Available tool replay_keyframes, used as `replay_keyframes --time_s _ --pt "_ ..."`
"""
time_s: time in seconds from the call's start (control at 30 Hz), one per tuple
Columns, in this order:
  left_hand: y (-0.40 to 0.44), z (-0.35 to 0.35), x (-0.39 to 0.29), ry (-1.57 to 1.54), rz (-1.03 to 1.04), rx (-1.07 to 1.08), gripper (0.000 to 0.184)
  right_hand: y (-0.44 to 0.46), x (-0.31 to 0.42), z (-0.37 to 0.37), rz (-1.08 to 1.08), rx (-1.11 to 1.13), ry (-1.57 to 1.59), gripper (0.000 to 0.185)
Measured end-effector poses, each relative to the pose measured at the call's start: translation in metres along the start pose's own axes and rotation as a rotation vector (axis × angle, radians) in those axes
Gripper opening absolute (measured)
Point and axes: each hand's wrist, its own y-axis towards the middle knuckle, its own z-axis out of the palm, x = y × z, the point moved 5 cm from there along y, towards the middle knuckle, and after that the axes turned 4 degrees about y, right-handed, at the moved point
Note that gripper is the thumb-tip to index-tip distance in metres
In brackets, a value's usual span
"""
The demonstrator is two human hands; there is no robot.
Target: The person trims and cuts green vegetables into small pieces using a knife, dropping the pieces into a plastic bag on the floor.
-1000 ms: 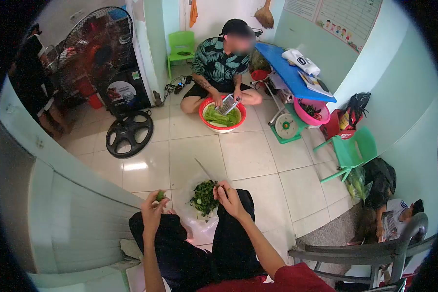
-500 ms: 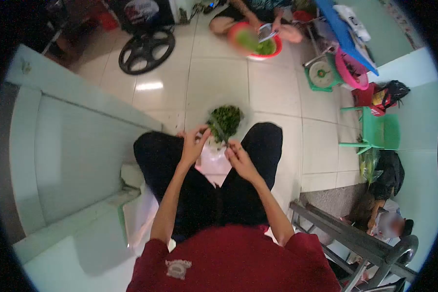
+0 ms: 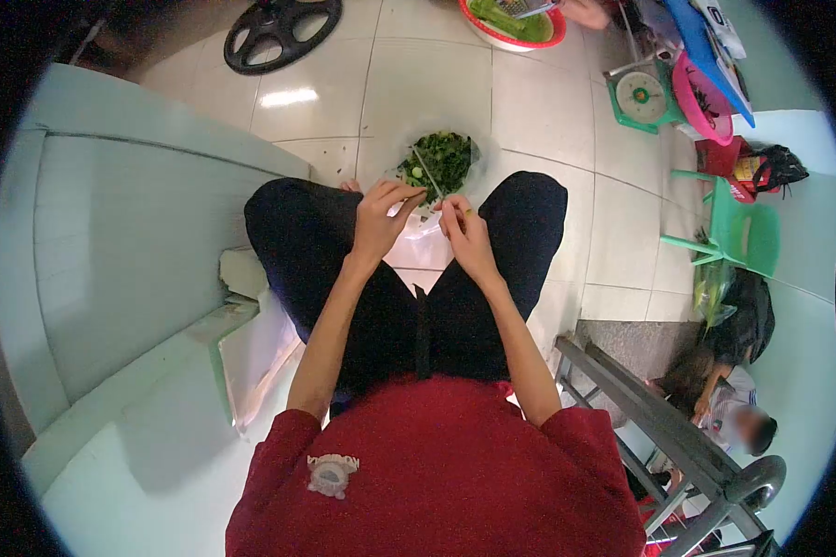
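While R fingers grip knife | L fingers bent nr greens, hold unclr | shirt print illeg.

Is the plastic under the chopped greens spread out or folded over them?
Spread out: the clear plastic shows around the chopped greens, which lie uncovered.

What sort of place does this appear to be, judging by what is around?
Probably a floor-level food preparation corner indoors: chopped greens lie in a plastic bag on the tiled floor, a dial scale stands nearby, and a red-rimmed basin holds more green vegetables.
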Motion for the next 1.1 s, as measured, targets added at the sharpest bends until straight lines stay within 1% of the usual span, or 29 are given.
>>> replay_keyframes --time_s 0.07,0.1,0.17,0.27,0.47,0.67,0.87,0.93,1.1 --pt "0.000 0.000 -0.003 0.108 0.100 0.003 0.018 -0.002 -0.001 0.003 -0.023 0.002 0.015 0.022" --pt "0.001 0.001 -0.002 0.108 0.097 0.006 0.018 -0.002 -0.002 0.004 -0.030 0.006 -0.005 0.021" --pt "0.003 -0.001 -0.003 0.208 0.169 -0.015 0.019 -0.002 -0.003 0.005 -0.034 0.010 -0.025 0.021" --pt "0.003 -0.003 -0.002 0.260 0.181 -0.005 0.018 -0.002 -0.006 0.005 -0.028 0.009 -0.027 0.021" --pt "0.003 -0.002 0.001 0.260 0.168 -0.043 0.016 -0.004 -0.012 0.007 -0.054 0.018 -0.003 0.022" --pt "0.002 -0.002 0.000 0.254 0.195 -0.065 0.015 -0.003 -0.010 0.008 -0.018 0.011 -0.032 0.022" --pt "0.001 -0.001 0.001 0.284 0.191 -0.046 0.013 -0.003 -0.009 0.007 -0.035 0.004 -0.018 0.023" --pt "0.001 -0.001 0.002 0.298 0.199 -0.044 0.013 -0.003 -0.011 0.007 0.024 0.030 -0.003 0.023" --pt "0.001 0.000 0.002 0.327 0.218 -0.035 0.015 -0.004 -0.012 0.007 0.079 0.060 0.011 0.026"
